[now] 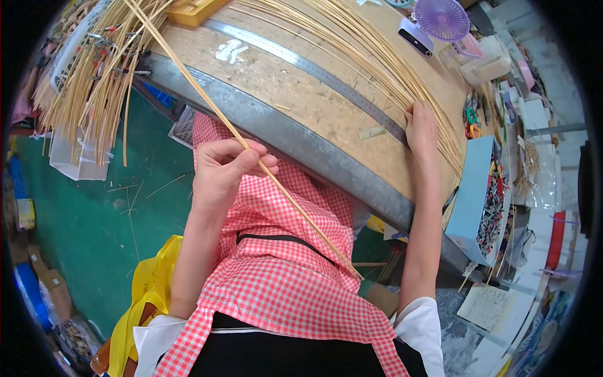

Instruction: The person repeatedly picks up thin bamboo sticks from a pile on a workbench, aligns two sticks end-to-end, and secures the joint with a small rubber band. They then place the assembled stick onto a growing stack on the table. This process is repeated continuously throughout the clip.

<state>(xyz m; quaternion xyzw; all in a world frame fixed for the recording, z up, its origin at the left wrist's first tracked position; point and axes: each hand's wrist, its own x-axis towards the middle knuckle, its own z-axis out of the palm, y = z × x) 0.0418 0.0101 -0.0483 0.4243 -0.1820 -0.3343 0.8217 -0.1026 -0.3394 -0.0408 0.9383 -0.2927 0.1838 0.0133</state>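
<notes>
My left hand [229, 160] is closed around a few long, thin bamboo strips [304, 217], pinched between thumb and fingers. They slant from the upper left, across the table edge, down over my red-checked apron [295, 257]. On the right, my right hand [422, 129] rests on the table with its fingers curled at the near side of a row of long bamboo strips [352, 41]; its fingertips are partly hidden. A long steel ruler [308, 66] lies beside that row, one end close to my right wrist.
A dark metal edge [264, 116] borders the wooden table. At far left hang many clipped bamboo strips [94, 94] above a white bin [81, 157]. To the right stand a blue box [471, 195] of small parts, scissors [472, 122] and a purple fan [442, 19].
</notes>
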